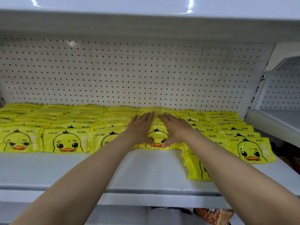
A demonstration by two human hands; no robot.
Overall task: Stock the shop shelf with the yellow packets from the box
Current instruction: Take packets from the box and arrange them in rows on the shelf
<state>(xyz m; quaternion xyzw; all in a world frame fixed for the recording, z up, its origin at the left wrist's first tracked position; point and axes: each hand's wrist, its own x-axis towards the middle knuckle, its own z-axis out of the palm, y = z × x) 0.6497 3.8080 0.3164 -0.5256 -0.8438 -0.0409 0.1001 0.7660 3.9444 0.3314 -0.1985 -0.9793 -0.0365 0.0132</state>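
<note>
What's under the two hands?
A row of yellow duck packets, overlapped front to back on the white shelf. The left hand and right hand lie flat on it, covering most packet fronts.

The front strip of the shelf [146, 169] lies bare, open to reach from the edge. Behind it, rows of yellow packets [68, 142] fill the depth to the pegboard [129, 75]. One loose packet [195, 166] juts into the bare strip at right, and the upper shelf [146, 21] caps the headroom.

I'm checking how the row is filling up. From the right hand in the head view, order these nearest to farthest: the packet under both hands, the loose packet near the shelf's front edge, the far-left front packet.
1. Packet under both hands: touching the right hand, centre.
2. Loose packet: lower right, by the forearm.
3. Far-left front packet: left end of the row.
</note>
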